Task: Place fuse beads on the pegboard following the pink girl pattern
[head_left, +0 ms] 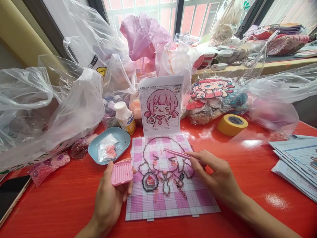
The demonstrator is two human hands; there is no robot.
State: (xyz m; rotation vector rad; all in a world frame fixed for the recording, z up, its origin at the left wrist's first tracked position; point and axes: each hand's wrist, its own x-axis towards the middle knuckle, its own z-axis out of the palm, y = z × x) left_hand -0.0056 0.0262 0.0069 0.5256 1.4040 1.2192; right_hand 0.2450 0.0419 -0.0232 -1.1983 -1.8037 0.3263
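Note:
My left hand [110,193] holds a small pink ridged tray [122,172] beside the left edge of a pink-and-white checked pegboard [138,211]. Pink tweezers [180,154] are gripped in my right hand [213,168], their tips over the upper middle of the board. Dark and pink beads on the board outline a head, a face and a round cake motif [150,181]. Behind the board stands a printed chart [160,109] of a pink-haired figure. Whether the tweezer tips pinch a bead is too small to tell.
A blue dish [95,148] with small bags is at the left, near a white-capped bottle [125,117]. Yellow tape [232,125] sits at the right, papers [297,165] at the far right, a phone [12,195] at the far left. Plastic bags [81,96] line the back.

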